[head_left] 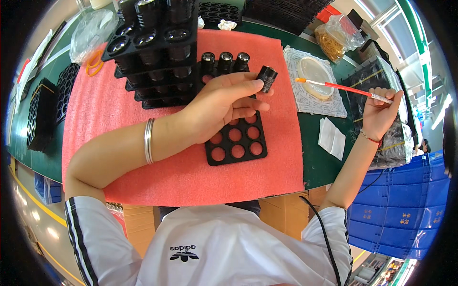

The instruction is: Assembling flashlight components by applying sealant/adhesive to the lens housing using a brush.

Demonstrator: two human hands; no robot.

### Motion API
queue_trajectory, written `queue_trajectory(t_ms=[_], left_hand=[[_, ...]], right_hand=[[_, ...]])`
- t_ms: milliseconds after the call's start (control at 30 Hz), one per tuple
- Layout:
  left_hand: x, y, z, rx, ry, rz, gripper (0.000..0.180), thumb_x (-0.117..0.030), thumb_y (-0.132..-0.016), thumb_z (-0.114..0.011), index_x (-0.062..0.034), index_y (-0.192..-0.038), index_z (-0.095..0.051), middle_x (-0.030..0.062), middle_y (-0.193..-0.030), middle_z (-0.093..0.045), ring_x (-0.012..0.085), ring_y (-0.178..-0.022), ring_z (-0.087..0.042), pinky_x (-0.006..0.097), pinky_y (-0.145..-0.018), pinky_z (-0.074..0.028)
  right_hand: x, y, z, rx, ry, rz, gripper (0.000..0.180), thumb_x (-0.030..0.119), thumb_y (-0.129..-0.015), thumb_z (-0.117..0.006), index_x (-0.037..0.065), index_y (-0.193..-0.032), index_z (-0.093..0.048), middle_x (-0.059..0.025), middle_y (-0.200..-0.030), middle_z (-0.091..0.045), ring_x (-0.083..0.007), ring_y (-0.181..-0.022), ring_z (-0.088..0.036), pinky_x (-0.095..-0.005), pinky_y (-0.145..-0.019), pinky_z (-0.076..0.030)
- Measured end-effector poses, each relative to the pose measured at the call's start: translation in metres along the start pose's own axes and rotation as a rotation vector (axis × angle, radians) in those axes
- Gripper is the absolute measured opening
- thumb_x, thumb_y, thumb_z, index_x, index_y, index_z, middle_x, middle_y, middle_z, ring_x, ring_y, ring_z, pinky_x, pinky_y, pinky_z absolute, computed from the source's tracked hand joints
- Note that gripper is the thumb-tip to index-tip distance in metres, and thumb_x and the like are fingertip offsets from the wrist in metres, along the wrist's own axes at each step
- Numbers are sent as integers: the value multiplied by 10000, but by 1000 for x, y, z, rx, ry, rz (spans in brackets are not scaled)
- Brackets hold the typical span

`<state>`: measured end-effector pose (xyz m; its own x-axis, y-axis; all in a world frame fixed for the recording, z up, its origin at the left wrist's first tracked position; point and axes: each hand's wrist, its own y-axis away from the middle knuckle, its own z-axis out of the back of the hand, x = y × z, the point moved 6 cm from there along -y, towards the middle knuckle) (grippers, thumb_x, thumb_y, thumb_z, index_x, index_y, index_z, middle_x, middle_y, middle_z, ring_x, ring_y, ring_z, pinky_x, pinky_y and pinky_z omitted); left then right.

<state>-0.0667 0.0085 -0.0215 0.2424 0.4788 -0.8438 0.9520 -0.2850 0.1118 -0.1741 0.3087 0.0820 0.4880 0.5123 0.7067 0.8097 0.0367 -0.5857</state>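
Between thumb and fingers, my left hand (224, 102) grips a small black lens barrel (266, 79), held tilted above the pink foam mat (124, 178). Below that hand lies a black tray with round holes (237, 161); its near holes show pink foam through them. Three black lens barrels (225, 61) with shiny tops stand in its far row, and my hand hides part of the tray. My right hand (379, 112) is closed round the handle of a thin red paintbrush (346, 87). The brush tip points left, over a round shallow dish (315, 76) on a printed paper or cloth.
Stacked black trays full of lens barrels (152, 52) rise at the left of the mat. A folded white tissue (331, 138) lies on the green table (312, 164). Bagged rubber bands (331, 38) are at the far right. Blue crates (396, 205) stand beside the table.
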Motion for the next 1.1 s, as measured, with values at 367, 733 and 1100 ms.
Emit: queue_trajectory(t_ms=[367, 733, 1100], left_hand=[[-1, 3, -6, 18, -127, 39, 301, -275, -889, -509, -60, -1098, -484, 45, -1047, -584, 92, -792, -582, 236, -754, -454], [0, 1, -6, 38, -226, 33, 310, -273, -876, -545, -69, -1099, -474, 28, -989, -576, 77, -729, -547, 224, -720, -460], [0, 1, -7, 54, -207, 38, 313, -275, -897, -508, -62, -1123, -469, 30, -1020, -572, 79, -729, -549, 229, -726, -461]], right_hand=[[0, -1, 3, -41, 63, -2, 373, 290, -939, -440, 45, -658, -455, -29, -550, -416, -121, -526, -365, -252, -532, -331], [-11, 3, -2, -26, 379, -63, 368, 299, -941, -437, 43, -679, -479, -53, -570, -492, -124, -516, -453, -238, -514, -361], [-5, 0, 1, -66, 123, -72, 353, 280, -936, -450, 63, -658, -454, -22, -533, -432, -102, -496, -387, -224, -508, -337]])
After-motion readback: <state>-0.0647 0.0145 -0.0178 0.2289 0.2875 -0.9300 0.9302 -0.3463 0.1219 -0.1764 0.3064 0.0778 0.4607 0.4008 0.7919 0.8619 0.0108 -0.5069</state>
